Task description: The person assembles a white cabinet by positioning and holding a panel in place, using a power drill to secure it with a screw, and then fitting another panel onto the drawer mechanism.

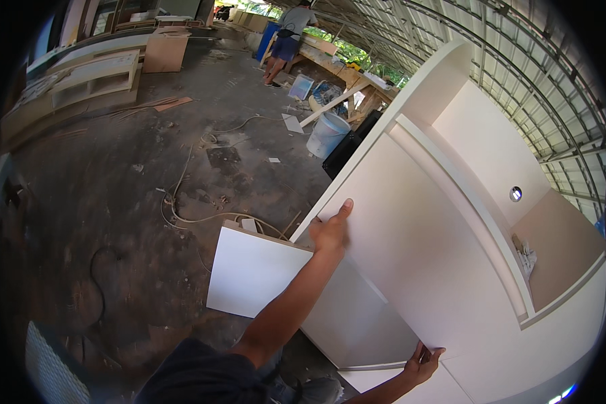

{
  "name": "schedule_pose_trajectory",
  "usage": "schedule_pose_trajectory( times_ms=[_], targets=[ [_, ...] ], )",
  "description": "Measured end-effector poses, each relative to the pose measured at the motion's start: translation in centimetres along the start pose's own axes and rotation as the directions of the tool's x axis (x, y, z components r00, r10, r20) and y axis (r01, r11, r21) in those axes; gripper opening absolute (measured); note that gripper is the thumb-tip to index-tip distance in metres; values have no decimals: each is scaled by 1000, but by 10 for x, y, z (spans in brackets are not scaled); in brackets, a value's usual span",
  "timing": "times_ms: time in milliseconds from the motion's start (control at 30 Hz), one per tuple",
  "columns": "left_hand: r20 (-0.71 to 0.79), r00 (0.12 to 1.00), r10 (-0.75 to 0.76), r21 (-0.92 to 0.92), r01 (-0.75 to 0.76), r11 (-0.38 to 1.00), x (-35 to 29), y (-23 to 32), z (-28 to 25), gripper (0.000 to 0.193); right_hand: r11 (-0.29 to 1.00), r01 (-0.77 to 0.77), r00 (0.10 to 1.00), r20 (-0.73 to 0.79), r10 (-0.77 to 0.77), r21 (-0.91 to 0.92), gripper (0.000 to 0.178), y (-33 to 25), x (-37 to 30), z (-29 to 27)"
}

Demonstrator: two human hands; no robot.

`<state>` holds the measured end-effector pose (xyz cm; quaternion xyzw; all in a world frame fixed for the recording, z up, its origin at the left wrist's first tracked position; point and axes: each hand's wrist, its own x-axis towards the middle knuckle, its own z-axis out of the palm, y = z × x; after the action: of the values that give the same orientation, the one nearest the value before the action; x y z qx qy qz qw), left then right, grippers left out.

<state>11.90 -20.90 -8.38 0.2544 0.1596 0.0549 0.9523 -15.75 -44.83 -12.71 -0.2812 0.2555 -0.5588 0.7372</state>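
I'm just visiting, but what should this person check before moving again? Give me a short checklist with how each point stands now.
1. Left hand on the white panel: ok, it touches near the left end.
2. Right hand supporting too: ok, its fingers are at the lower edge.
3. Panel fixed to the cabinet: cannot tell, no fastening shows.
4. Floor free of trip hazards: not ok, a pale cable lies loose across it.
5. Other person at a safe distance: ok, standing well away by a workbench.
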Motion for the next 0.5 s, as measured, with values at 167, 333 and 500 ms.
schedule_pose_trajectory(
  times_ms=[167, 333, 500],
  targets=[
    [12, 1000, 18, -91, -16, 996, -4, 2, 3, 64, 999, 21, 1000, -7, -21, -33, 61, -1, 1, 1],
    [-55, 998, 33, -106, -39, 994, -9, 4, 6, 65, 998, 14, 999, 32, -12, -63, 64, -3, 9, -5],
    [-75, 997, 19, -136, -29, 990, -7, -7, 8, 64, 994, 17, 1000, 27, -14, -111, 66, -6, 17, -12]
  ],
)
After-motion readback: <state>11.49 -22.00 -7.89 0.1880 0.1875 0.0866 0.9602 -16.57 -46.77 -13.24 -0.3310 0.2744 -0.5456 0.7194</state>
